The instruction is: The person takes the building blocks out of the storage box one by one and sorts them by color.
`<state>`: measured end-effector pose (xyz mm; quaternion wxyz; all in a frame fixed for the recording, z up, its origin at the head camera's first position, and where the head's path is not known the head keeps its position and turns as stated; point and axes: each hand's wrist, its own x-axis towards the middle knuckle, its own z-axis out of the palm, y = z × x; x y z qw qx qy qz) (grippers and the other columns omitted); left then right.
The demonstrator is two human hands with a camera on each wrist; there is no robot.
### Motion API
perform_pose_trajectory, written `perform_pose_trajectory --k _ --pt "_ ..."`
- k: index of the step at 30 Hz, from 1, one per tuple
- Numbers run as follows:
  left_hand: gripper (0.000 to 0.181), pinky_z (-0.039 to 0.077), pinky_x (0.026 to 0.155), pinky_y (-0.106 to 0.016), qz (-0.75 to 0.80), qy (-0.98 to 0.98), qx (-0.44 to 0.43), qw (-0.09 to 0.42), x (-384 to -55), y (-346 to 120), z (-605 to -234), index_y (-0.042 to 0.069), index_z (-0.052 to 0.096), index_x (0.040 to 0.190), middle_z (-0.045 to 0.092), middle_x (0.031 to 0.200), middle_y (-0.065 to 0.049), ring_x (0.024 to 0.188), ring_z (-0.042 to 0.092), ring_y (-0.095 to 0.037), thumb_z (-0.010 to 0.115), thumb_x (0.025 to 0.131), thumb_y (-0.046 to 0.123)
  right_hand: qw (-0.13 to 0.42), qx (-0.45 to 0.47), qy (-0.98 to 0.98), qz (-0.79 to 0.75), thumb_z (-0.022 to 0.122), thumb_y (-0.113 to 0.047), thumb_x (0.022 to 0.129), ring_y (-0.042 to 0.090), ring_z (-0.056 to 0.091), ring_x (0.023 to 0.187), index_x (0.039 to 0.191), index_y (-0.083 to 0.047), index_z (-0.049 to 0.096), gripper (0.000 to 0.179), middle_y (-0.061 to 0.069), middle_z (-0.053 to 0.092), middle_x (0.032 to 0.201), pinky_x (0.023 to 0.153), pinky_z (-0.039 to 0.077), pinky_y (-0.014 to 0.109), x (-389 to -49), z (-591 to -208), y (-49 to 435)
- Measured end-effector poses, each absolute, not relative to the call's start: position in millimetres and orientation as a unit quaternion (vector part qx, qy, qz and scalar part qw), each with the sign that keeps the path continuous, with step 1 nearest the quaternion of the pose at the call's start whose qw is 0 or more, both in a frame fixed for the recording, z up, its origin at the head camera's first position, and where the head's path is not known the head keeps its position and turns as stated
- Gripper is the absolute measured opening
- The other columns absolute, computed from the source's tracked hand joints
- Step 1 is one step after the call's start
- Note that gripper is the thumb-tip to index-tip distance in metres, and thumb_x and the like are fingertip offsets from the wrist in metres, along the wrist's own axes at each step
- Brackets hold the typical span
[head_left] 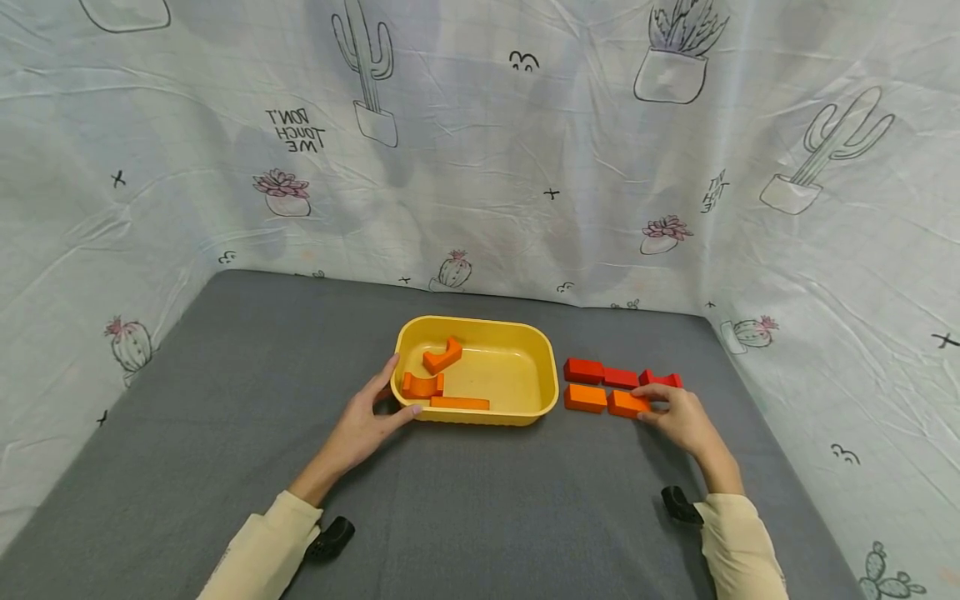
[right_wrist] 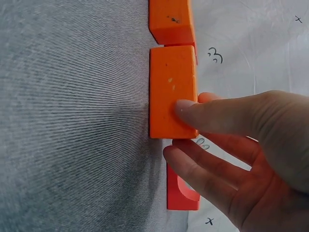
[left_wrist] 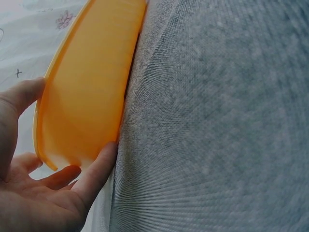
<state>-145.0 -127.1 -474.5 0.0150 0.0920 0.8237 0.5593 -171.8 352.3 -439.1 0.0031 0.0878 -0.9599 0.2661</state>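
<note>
A yellow plastic tray (head_left: 517, 412) sits on the grey cloth with several orange blocks in its left part, among them an arched one (head_left: 442, 357). My left hand (head_left: 367, 425) holds the tray's left end, thumb at the front corner and fingers along the side. In the left wrist view the hand spans the tray wall (left_wrist: 91, 87). To the right of the tray, my right hand (head_left: 682, 421) pinches an orange block (right_wrist: 169, 92) at its right end, thumb on the near face and fingertips behind. This block stands at the right end of the front row.
Another orange block (head_left: 585, 397) is left of the pinched one. Behind them runs a row of red blocks: a taller one (head_left: 583, 371), a flatter one (head_left: 620, 378) and a notched one (right_wrist: 181, 198). A white printed curtain (head_left: 480, 167) borders the grey table cloth (head_left: 480, 508).
</note>
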Motion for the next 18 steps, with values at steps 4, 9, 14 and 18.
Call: perform_pose_trajectory --k 4,9,14,18 --pt "0.091 0.037 0.106 -0.054 0.558 0.825 0.094 0.012 -145.1 -127.2 -473.7 0.025 0.019 0.158 0.025 0.159 -0.01 0.134 0.042 -0.034 0.075 0.087 0.038 0.002 0.091 -0.959 0.267 0.075 0.003 0.082 0.045 0.063 0.105 0.113 -0.001 0.069 0.032 0.029 0.063 0.118 0.08 0.054 0.052 -170.7 -439.9 352.2" --pt "0.092 0.038 0.106 -0.054 0.557 0.826 0.091 0.013 -145.3 -126.7 -473.7 0.025 0.02 0.158 0.026 0.159 -0.01 0.133 0.044 -0.034 0.075 0.086 0.039 -0.004 0.091 -0.956 0.28 0.075 0.004 0.082 0.044 0.063 0.105 0.117 0.002 0.067 0.036 0.028 0.062 0.121 0.083 0.054 0.051 -168.4 -436.2 350.3" --pt "0.092 0.036 0.107 -0.054 0.558 0.825 0.089 0.013 -145.1 -126.6 -474.3 0.025 0.02 0.158 0.025 0.16 -0.01 0.134 0.043 -0.034 0.075 0.086 0.039 -0.003 0.093 -0.959 0.269 0.073 0.002 0.084 0.048 0.061 0.106 0.119 0.002 0.066 0.036 0.028 0.06 0.125 0.087 0.051 0.054 -167.3 -431.4 346.7" --pt "0.093 0.035 0.108 -0.055 0.557 0.826 0.085 0.015 -145.3 -126.2 -474.1 0.026 0.019 0.158 0.024 0.16 -0.01 0.135 0.041 -0.034 0.075 0.086 0.042 0.007 0.1 -0.962 0.255 0.074 -0.001 0.085 0.05 0.058 0.109 0.119 0.001 0.067 0.035 0.028 0.06 0.125 0.089 0.048 0.06 -165.0 -429.2 344.0"
